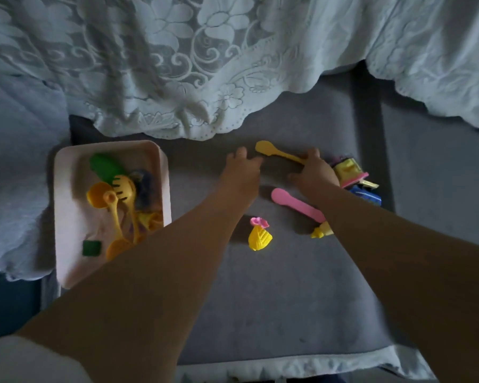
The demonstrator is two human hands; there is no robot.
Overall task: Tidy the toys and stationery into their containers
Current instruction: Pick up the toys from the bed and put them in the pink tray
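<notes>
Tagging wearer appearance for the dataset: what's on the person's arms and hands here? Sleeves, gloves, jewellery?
Both forearms are bare to the wrist, with no gloves on the left hand or the right hand. A pale, whitish sleeve covers the left upper arm at the bottom left corner. There may be a ring on a left finger, but it is too blurred to tell.

pink spatula [293, 202] end under arm, tray [67, 205] toys blurred

1. A grey upholstered seat cushion [288, 299] is seen under dim, bluish light.
2. A white floral lace cover [177, 64] is draped across its back.
3. A dark seam [367, 120] is visible between cushions.
</notes>
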